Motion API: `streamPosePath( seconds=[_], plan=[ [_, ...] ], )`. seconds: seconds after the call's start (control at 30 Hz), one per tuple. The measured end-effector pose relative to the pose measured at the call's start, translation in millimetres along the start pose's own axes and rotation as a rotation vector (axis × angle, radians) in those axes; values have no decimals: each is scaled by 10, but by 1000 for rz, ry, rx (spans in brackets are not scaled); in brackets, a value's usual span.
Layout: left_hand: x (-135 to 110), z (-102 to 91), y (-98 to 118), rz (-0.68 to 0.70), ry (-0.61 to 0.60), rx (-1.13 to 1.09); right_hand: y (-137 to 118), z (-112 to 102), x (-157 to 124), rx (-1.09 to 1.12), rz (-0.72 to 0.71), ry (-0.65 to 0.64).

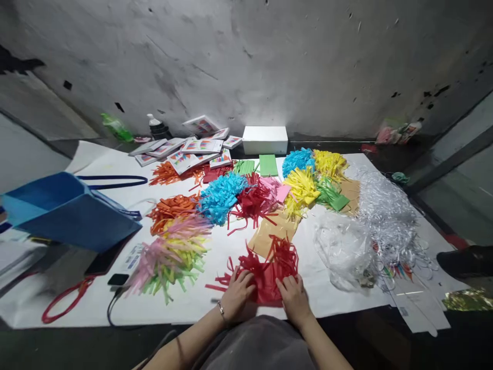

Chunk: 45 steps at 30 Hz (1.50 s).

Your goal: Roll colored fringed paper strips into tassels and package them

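A red tissue paper tassel (267,282) with fringed strips lies at the table's front edge, between my two hands. My left hand (239,292) holds its left side, fingers bent over the paper. On the opposite side my right hand (293,297) has its fingers closed on the right edge. Cut red strips fan out away from me and to the left. Just beyond lies a brown paper sheet (265,234), partly covered by the fringe. The thumbs and the paper's underside are mostly hidden.
Pink, yellow and green fringe (173,252) lies left, near a blue bag (73,210) and a phone (108,257). Blue fringe (223,195) and yellow fringe (300,190) lie farther back. Printed packets (200,146) and a white box (265,140) stand by the wall; clear plastic (342,252) and silvery strands (389,221) lie right.
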<state>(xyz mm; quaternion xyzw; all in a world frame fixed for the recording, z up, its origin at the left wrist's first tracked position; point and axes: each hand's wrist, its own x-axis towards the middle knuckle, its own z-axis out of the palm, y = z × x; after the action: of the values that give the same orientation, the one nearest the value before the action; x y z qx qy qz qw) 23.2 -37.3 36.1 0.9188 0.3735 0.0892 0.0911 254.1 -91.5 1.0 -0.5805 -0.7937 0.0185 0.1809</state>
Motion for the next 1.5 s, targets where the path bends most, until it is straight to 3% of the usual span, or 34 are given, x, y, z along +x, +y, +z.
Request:
streamPosePath(
  seconds=[0.13,0.2,0.3,0.4,0.5,0.57,0.63,0.7,0.83,1.07,1.37,1.43,1.5],
  plan=[
    [-86,277,153,17,-89,-26,-89,145,-132,45,77,-128],
    [-29,319,240,59,-109,-74,-76,114,-141,46,77,-148],
    [76,332,304,16,-122,-135,57,20,-156,18,105,-151],
    [102,337,304,-44,-93,-160,266,-116,-206,-87,283,-76],
    [75,368,312,-71,-52,-165,346,-248,-226,-136,391,115],
    [70,400,328,-91,-35,-169,274,-279,-191,-48,237,175],
    [81,428,335,-113,-35,-185,153,-247,-134,101,-28,82],
    [99,442,318,-124,-52,-217,57,-174,-89,226,-180,-63],
    [129,412,246,-126,-90,-309,37,-64,-87,281,-83,-120],
    [246,323,203,-164,-125,-391,-31,-124,74,210,71,-189],
    [386,200,194,-227,-167,-381,69,-78,170,172,106,-237],
    [491,136,148,-327,-216,-302,96,-65,182,178,93,-241],
    [573,66,48,-513,-221,-192,107,-51,201,184,82,-240]
  ],
)
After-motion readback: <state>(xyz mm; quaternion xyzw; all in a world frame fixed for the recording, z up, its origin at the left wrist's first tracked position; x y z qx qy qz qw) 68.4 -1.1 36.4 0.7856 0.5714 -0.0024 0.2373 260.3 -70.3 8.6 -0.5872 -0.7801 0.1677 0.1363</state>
